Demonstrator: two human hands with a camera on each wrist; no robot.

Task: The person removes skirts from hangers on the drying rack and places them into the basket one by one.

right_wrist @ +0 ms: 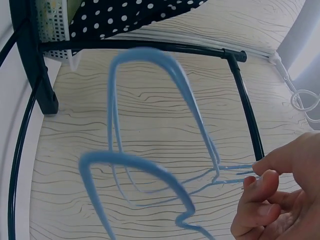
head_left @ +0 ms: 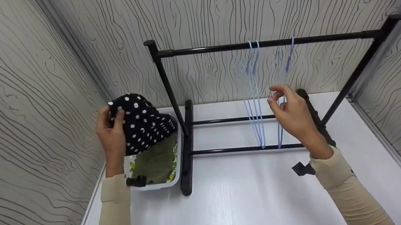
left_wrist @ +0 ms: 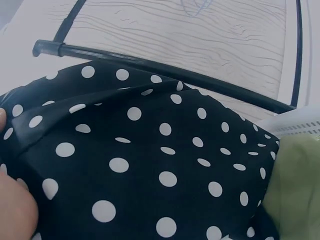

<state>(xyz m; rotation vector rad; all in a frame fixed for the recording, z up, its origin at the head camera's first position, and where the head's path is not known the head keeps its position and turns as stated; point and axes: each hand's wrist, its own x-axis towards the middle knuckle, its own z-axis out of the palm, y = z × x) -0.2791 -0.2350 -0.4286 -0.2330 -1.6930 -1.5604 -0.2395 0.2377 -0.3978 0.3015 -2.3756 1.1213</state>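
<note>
My left hand (head_left: 113, 137) pinches the upper left corner of a black cloth garment with white dots (head_left: 140, 120), thumb in front. The garment's exact kind is unclear. It droops to the right over a white basket (head_left: 180, 164), where green cloth (head_left: 154, 162) lies. My right hand (head_left: 292, 114) is raised before the rack's right half, fingers bent and a small gap between thumb and forefinger tips. Beside it hangs a light-blue hanger (head_left: 287, 64). In the right wrist view, blue hangers (right_wrist: 150, 55) fill the middle, and the fingertips (right_wrist: 257, 167) overlap thin hanger wires behind; I see no firm hold.
A black metal rack (head_left: 210, 50) stands on the white table (head_left: 222, 203), with two lower crossbars (head_left: 225, 150). More light-blue hangers (head_left: 255, 86) hang left of the right hand. Wood-patterned panels (head_left: 210, 11) enclose the back and sides. The basket stands against the rack's left foot (head_left: 187, 178).
</note>
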